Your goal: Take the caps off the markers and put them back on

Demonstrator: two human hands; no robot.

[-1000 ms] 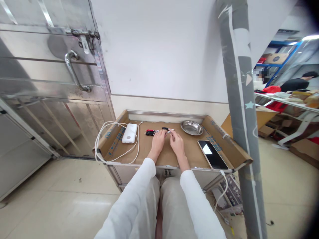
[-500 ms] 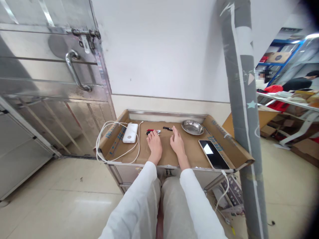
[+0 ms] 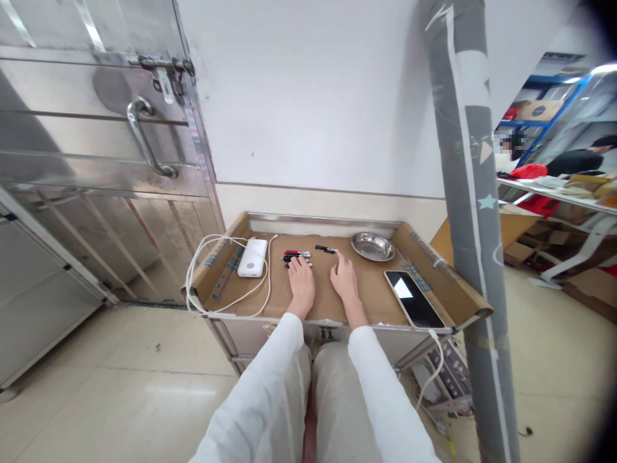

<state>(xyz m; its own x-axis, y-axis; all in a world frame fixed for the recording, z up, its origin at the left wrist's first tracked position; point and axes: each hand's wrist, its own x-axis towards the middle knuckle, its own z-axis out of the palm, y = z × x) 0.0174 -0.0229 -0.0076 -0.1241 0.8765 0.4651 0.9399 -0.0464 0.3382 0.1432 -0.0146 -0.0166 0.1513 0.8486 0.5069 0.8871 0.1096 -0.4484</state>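
My left hand lies palm down on the cardboard-lined tabletop, fingers stretched out over the near side of several pens, one red and others black with silvery ends. Its fingertips hide part of the nearest ones. My right hand also rests palm down, its index finger stretched toward the silvery end of a separate black pen. Whether that fingertip touches the pen I cannot tell. Both hands are open, with nothing gripped.
A white power bank and a looped white cable lie at left. A shallow metal dish stands at back right, with a phone nearer. Raised cardboard sides edge the top. A wrapped grey pole rises at right.
My left hand has drawn back slightly, showing more of the pens. My right fingers have pulled back from the separate pen and partly folded, leaving the index finger extended.
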